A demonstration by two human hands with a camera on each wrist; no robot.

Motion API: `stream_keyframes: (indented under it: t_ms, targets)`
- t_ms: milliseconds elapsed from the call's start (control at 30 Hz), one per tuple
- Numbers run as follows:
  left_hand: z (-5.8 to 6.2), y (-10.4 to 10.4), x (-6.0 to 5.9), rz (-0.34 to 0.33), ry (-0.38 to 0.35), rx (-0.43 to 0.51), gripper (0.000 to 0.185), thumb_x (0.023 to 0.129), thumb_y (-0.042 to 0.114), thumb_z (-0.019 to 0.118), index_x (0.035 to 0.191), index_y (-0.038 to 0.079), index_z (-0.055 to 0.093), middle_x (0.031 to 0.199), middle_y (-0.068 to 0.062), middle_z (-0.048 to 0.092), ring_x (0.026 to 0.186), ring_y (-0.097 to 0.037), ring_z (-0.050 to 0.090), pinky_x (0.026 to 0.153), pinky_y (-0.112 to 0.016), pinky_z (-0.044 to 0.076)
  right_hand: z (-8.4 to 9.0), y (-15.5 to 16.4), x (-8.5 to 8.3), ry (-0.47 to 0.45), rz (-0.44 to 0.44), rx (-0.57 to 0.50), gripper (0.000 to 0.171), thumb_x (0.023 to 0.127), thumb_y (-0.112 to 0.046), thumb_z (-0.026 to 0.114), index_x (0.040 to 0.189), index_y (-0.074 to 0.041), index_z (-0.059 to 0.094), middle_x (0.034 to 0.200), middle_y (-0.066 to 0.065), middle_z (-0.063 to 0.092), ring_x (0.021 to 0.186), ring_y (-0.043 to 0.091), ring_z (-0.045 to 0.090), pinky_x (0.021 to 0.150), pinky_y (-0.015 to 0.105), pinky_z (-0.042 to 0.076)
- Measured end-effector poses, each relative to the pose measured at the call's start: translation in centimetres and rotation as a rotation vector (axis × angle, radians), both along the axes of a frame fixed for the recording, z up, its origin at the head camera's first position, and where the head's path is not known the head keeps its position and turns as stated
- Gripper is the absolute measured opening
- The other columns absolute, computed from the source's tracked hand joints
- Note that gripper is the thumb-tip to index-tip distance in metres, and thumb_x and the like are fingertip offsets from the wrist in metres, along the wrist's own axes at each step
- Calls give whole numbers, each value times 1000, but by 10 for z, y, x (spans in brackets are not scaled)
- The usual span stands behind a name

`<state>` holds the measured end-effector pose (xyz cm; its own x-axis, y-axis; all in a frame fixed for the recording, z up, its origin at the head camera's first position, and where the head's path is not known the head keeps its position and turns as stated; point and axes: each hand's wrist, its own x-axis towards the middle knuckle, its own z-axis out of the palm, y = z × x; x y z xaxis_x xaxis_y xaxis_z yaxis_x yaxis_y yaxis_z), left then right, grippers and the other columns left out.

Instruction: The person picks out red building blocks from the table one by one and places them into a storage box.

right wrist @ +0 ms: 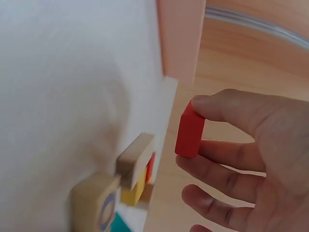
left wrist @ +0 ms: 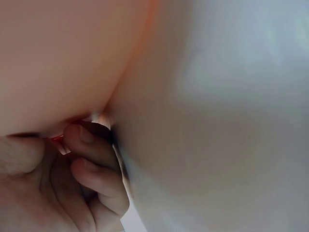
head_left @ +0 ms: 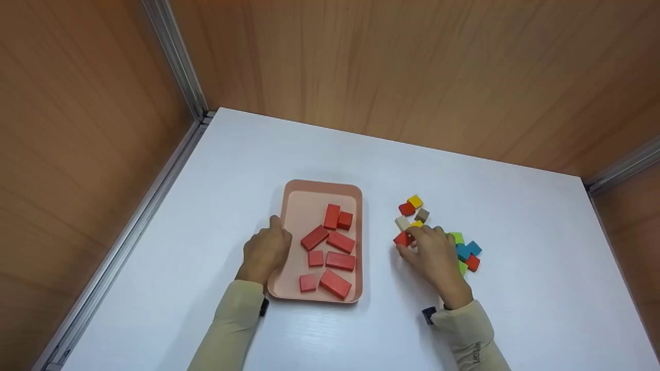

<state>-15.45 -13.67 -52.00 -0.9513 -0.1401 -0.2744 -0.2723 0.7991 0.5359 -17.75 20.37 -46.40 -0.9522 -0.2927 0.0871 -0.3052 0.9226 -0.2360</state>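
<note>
My left hand (head_left: 266, 251) grips the left side of a pink tray (head_left: 290, 186); in the left wrist view its curled fingers (left wrist: 96, 176) press up against the tray wall. Several red blocks, such as a long one (head_left: 335, 284) and a short one (head_left: 308, 283), lie inside the tray. To the right of it, my right hand (head_left: 432, 257) pinches a red block (right wrist: 190, 130) between thumb and fingertips. In the right wrist view this block is held off the white tabletop, and the other fingers are spread loosely.
Beyond my right hand lie a yellow block (head_left: 415, 201), a red block (head_left: 407, 208), a brown one (head_left: 422, 215) and a cream one (head_left: 402, 223). Green, blue and red blocks (head_left: 473, 263) cluster to its right. Wooden panels (head_left: 386, 77) border the white table (head_left: 206, 206).
</note>
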Motion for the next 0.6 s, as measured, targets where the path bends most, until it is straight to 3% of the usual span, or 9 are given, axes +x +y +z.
stream_keyframes:
  t_ms: [200,367,600]
  targets:
    - [-1,2,-2,10,-26,16,27,103,26,36,117,4,44,80,-13,58,69,-29,58,66,-46,46,16,-38,0,15,79,-10,42,83,-35,82,114,-9,71,103,7,69,98,27,58,89,50,43]
    - [0,4,-2,16,-41,39,29,104,27,37,121,4,43,80,-12,58,71,-28,59,67,-45,46,25,-70,4,15,142,-19,42,84,-39,81,115,-13,72,98,2,68,92,22,56,87,46,43]
    - [1,10,-3,16,-5,52,25,103,26,38,115,5,45,76,-11,57,67,-28,57,63,-42,44,28,-104,12,42,247,-20,40,86,-40,78,114,-13,71,101,3,68,90,21,55,83,45,44]
